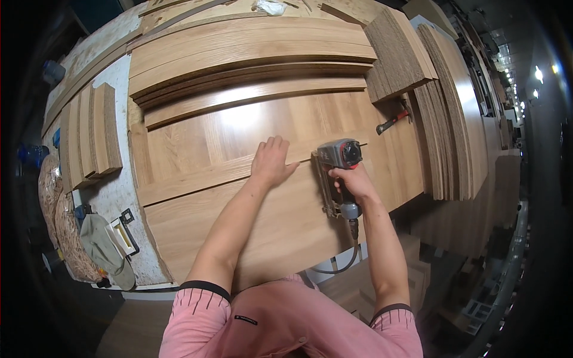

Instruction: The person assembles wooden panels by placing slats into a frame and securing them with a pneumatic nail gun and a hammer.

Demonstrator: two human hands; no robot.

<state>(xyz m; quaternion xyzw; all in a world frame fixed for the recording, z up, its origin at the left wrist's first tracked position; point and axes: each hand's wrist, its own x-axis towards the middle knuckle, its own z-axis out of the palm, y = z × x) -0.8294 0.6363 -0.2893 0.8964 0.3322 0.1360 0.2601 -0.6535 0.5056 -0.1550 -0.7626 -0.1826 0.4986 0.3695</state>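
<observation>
a pneumatic nailer [338, 173] is gripped fully in the right hand [353, 181], its nose set on a wooden strip [203, 176] lying across the door panel [250, 227]. the left hand [271, 162], at nine o'clock of the tool, is pressed flat on the strip, holding nothing. fastening appears underway; the strip must be kept aligned before firing.
</observation>
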